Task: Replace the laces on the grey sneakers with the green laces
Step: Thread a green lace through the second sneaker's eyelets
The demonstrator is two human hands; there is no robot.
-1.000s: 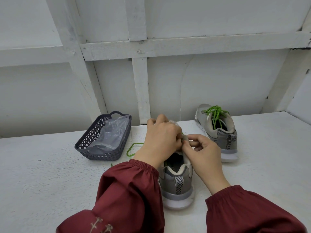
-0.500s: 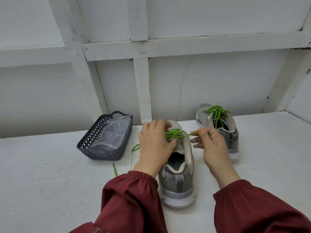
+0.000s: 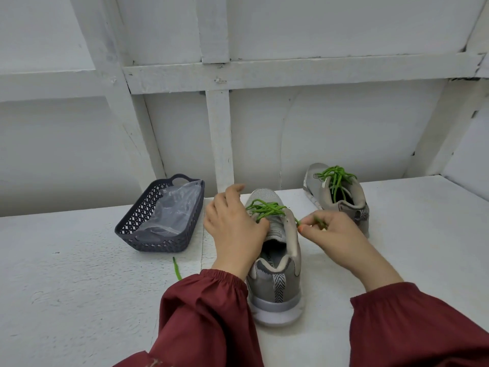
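From the head camera, a grey sneaker (image 3: 275, 284) stands on the white worktop (image 3: 79, 287) with its heel toward the person and its toe pointing at the wall. A green lace (image 3: 267, 209) is threaded loosely across its front eyelets. The left hand (image 3: 235, 229) lies over the sneaker's left side, fingers loosely bent and a little spread, the forefinger lifted and the thumb against the lacing; I cannot tell whether it pinches a strand. The right hand (image 3: 333, 234), just right of the sneaker's collar, pinches one end of the green lace between thumb and fingertips, and the strand runs from there back to the eyelets. Another stretch of green cord (image 3: 176, 271) lies on the worktop left of the sneaker and disappears under the dark red sleeve (image 3: 206, 313). Behind and to the right of the sneaker stands the other sneaker (image 3: 354, 213), apart from it, with its own green lacing (image 3: 336, 178) bunched loosely on top. To the left of the near sneaker sits a dark openwork basket (image 3: 148, 242) holding a clear plastic bag (image 3: 172, 210).
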